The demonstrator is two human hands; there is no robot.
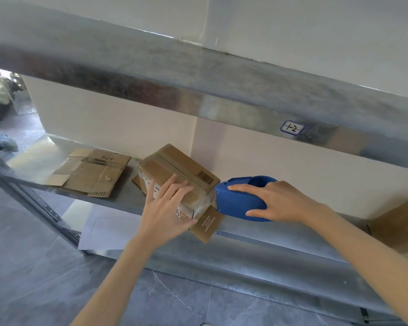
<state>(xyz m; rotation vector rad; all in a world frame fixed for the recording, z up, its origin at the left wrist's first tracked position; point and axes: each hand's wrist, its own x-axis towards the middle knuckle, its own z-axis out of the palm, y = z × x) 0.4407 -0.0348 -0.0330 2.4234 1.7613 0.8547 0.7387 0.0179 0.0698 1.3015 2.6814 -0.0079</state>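
Flattened cardboard (90,172), maybe two sheets, beside box (174,165)

The box (174,165) sits on the shelf (292,243). Flat cardboard (90,172) lies to its left. The tape holder (236,201) is just beside its right.

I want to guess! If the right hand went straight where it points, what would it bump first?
Probably the cardboard box: the blue tape dispenser in the right hand seems to touch its end.

Galvanised metal shelves (222,100) against a white wall (316,31), grey marbled floor tiles (21,255), daylight at far left.
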